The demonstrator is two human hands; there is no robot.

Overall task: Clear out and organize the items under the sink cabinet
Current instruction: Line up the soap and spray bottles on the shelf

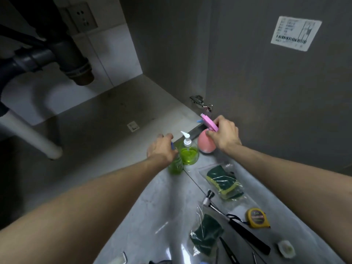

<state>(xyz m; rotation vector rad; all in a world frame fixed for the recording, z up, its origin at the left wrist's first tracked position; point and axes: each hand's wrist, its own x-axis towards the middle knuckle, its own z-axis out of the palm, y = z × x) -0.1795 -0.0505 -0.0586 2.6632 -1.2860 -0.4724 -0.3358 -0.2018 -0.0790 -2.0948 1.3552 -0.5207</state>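
My left hand [161,147] grips the top of a green bottle [176,164] that stands at the front edge of the cabinet floor [106,119]. Right beside it stands a green soap dispenser [189,153] with a white pump. My right hand [224,135] holds the pink spray bottle [205,143] by its neck, just under its pink trigger head, near the open cabinet door [266,92]. The bottle's round body sits low by the tiled floor.
On the grey floor tiles [152,216] lie two bags of green-yellow sponges [222,182], a hammer [238,223], a yellow tape measure [257,218] and small tools. Inside the cabinet are grey drain pipes [57,58], a white pipe [32,138] and a wall socket [82,18].
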